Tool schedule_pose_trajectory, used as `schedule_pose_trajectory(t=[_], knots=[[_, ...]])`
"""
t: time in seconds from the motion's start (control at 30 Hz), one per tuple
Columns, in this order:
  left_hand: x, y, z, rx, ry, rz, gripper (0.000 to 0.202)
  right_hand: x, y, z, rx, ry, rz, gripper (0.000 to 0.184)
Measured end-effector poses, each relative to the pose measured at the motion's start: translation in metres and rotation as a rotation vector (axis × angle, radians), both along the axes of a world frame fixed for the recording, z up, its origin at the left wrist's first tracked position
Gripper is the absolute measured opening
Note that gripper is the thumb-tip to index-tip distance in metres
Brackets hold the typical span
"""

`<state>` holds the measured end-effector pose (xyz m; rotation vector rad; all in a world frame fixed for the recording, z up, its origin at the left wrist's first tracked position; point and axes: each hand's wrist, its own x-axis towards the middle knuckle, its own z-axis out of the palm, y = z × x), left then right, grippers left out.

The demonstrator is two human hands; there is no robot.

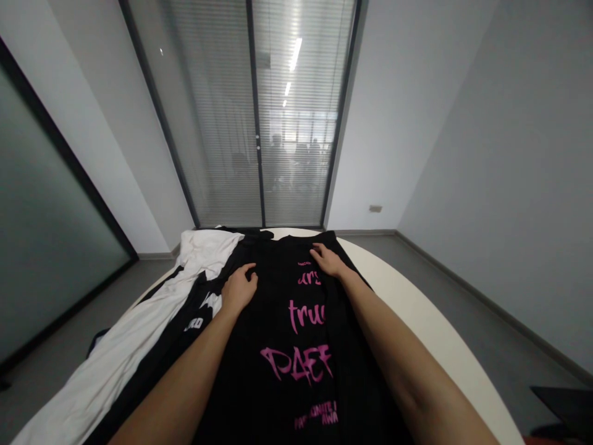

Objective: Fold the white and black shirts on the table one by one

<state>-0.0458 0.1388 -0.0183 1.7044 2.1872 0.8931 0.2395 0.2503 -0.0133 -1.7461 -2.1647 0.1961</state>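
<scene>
A black T-shirt [278, 296] with pink lettering lies spread before me, its right side folded inward so that the print is cut off. On its left part, near the edge, my left hand [238, 289] is open, thumb and fingers apart and slightly curved. My right hand [327, 258] rests at the upper end of the folded strip, fingers loosely spread and touching the cloth. Neither hand visibly grips the fabric.
Left of the shirt lie a white garment [204, 250] and a black garment with white letters [193, 324]. They share a rounded cream table [417, 315]. Beyond stands a glass partition with blinds [296, 173]; a dark object [565, 405] is at lower right.
</scene>
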Motion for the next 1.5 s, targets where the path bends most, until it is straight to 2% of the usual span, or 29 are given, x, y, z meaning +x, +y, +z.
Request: schedule_pose_trajectory(t=[0.07,0.2,0.3,0.43,0.53,0.63,0.73,0.87,0.93,1.07,1.23,1.37,1.5], knots=[[0.000,0.001,0.000,-0.019,0.014,0.009,0.040,-0.003,-0.003,-0.006,-0.016,-0.018,0.029,0.051],[-0.001,0.002,-0.002,-0.024,0.021,0.004,0.041,0.002,-0.007,-0.012,-0.074,-0.045,-0.028,0.064],[-0.002,0.002,-0.003,-0.026,0.031,-0.021,0.040,0.016,-0.008,-0.008,-0.111,-0.056,-0.010,0.061],[-0.002,0.002,-0.003,-0.023,0.034,-0.031,0.039,0.026,-0.015,0.003,-0.038,-0.046,-0.008,0.058],[-0.002,0.002,-0.003,-0.027,0.010,-0.021,0.039,0.016,-0.030,0.003,-0.067,-0.036,0.000,0.064],[-0.004,0.003,-0.003,-0.009,-0.039,-0.007,0.039,-0.002,-0.049,-0.005,-0.138,-0.071,0.046,0.066],[-0.008,0.005,-0.005,0.033,-0.109,0.004,0.039,-0.016,-0.064,-0.009,-0.066,-0.129,0.042,0.065],[-0.017,0.007,-0.008,0.045,-0.164,0.026,0.039,-0.031,-0.070,0.006,0.082,-0.125,0.077,0.054],[-0.018,0.007,-0.010,0.050,-0.181,0.018,0.039,-0.045,-0.068,0.016,0.103,-0.035,0.102,0.049],[-0.014,0.004,-0.012,0.090,-0.183,-0.060,0.035,-0.083,-0.053,0.022,-0.009,0.219,0.119,0.033],[-0.008,-0.005,-0.008,0.139,-0.158,-0.177,0.027,-0.123,-0.029,0.021,-0.039,0.369,0.130,0.042],[-0.008,-0.008,-0.007,0.181,-0.102,-0.275,0.023,-0.138,-0.013,0.021,-0.072,0.452,0.115,0.036],[-0.008,-0.008,-0.009,0.196,-0.098,-0.307,0.018,-0.145,0.000,0.018,-0.120,0.498,0.060,0.026]])
